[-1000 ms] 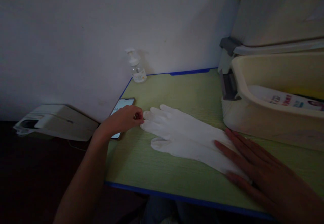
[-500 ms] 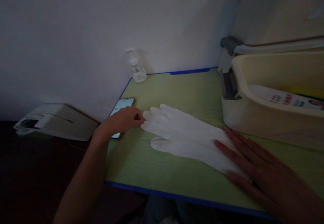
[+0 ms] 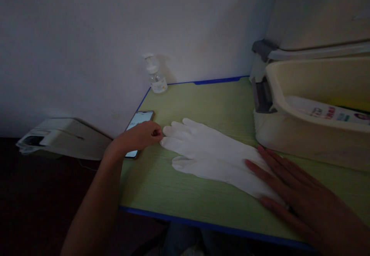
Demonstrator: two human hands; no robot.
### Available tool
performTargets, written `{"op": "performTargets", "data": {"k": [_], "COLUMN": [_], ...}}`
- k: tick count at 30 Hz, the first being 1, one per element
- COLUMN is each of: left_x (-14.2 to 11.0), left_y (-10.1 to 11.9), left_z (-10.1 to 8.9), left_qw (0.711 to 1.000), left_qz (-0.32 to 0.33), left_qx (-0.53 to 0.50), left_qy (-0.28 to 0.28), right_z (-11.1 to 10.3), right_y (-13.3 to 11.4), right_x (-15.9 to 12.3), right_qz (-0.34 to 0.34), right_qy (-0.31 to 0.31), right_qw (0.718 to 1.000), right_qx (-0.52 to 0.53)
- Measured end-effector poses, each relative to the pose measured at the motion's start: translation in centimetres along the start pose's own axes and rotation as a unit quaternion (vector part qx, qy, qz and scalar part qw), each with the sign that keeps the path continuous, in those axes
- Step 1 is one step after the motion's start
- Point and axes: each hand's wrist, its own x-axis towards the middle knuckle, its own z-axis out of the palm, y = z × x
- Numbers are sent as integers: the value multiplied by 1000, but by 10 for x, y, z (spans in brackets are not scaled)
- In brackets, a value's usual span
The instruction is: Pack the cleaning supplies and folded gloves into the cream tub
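Note:
A white rubber glove [image 3: 212, 154] lies flat on the green table [image 3: 202, 105], fingers pointing left. My left hand [image 3: 140, 135] is closed in a pinch at the tip of one glove finger. Over the glove's cuff end, my right hand [image 3: 291, 190] lies flat with its fingers stretched out, pressing the cuff to the table.
A lit phone [image 3: 138, 124] lies at the table's left edge, partly under my left hand. A pump bottle [image 3: 155, 77] stands at the back left corner. A cream plastic tub [image 3: 312, 109] with a packet inside fills the right. A white device [image 3: 62, 138] sits low left.
Almost nothing has moved. My left hand has kept its pinch at the glove's fingertip, and my right hand stays flat on the cuff.

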Motion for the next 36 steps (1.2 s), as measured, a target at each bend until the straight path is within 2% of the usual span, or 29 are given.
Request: {"op": "performTargets", "data": {"k": [6,14,20,36], "left_x": [-4,0,1,-1], "left_y": [3,3,3,2], "left_z": [-4,1,0,-3], "left_qw": [1000,1000,1000,998], "left_qz": [-17,-18,-7,-41], "left_qx": [-7,15,17,33], "left_qy": [-1,-8,-12,36], "right_z": [2,-2,2,1], "right_y": [0,-1,0,0], "right_x": [1,2,-2,1], "right_qz": [2,-9,3,-4], "right_qy": [6,9,-10,-4], "right_qw": [1000,1000,1000,1000], "right_qx": [12,-1,-5,-6]}}
